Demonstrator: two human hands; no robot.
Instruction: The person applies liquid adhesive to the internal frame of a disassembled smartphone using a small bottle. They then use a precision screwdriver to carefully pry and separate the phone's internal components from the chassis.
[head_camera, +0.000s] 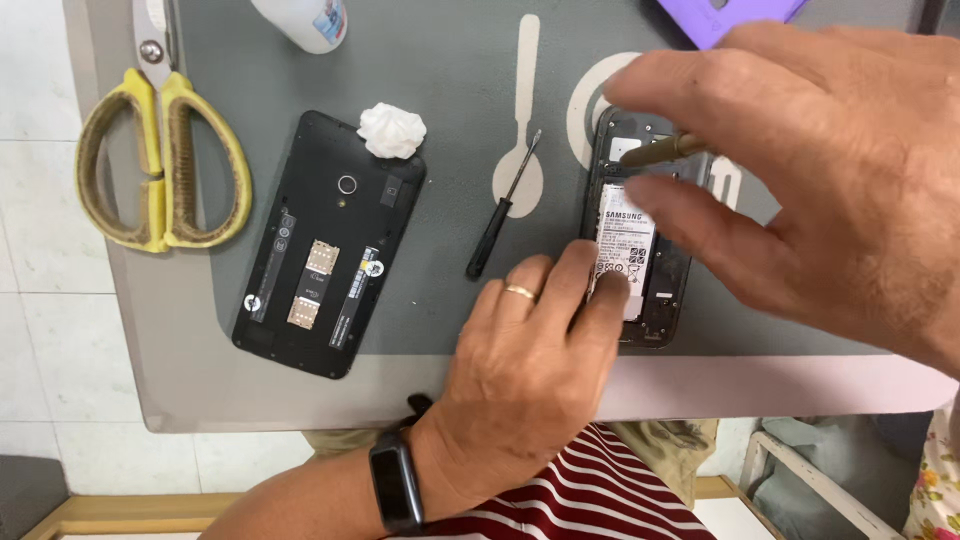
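Opened phone (640, 250) on grey mat (450, 60), white tiled floor (40, 200).

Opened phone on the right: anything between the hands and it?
Nothing visible. The left hand already presses its fingertips on the battery of the opened phone, and the right hand holds a thin tool at its upper end.
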